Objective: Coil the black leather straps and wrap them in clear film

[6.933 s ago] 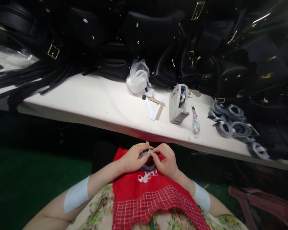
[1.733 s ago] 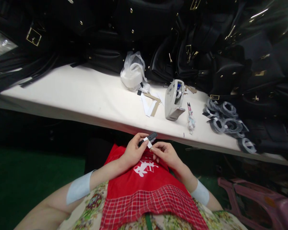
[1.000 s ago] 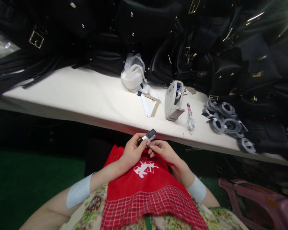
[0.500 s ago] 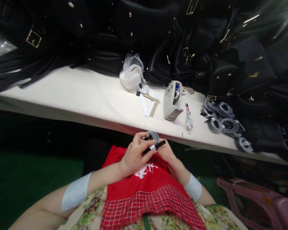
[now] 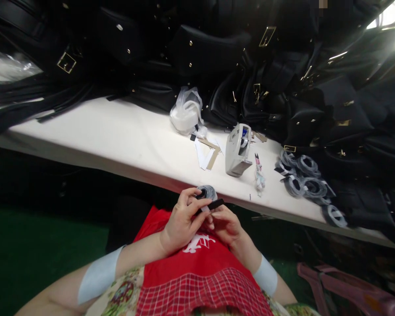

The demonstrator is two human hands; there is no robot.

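A coiled black strap (image 5: 210, 192) in clear plastic wrap is held in front of my red apron, just off the table's front edge. My left hand (image 5: 182, 219) is closed around the coil, its thumb and fingers pinching the black strap end (image 5: 216, 204) that sticks out to the right. A small white band (image 5: 205, 209) sits on this end by my left fingertips. My right hand (image 5: 229, 224) is closed, fingers curled against the strap's underside beside the band; its fingertips are partly hidden.
On the white table (image 5: 118, 131) stand a tape dispenser (image 5: 237, 151) and a plastic bag with white rolls (image 5: 186, 112). Nippers (image 5: 259, 175), card strips (image 5: 213, 156) and several wrapped strap coils (image 5: 311, 186) lie nearby. Black bags (image 5: 213, 52) pile up behind. A pink chair (image 5: 342, 289) is lower right.
My right fingers have shifted from behind the strap to below it, near the white band. The coil stays in my left hand. The camera view has tilted upward slightly.
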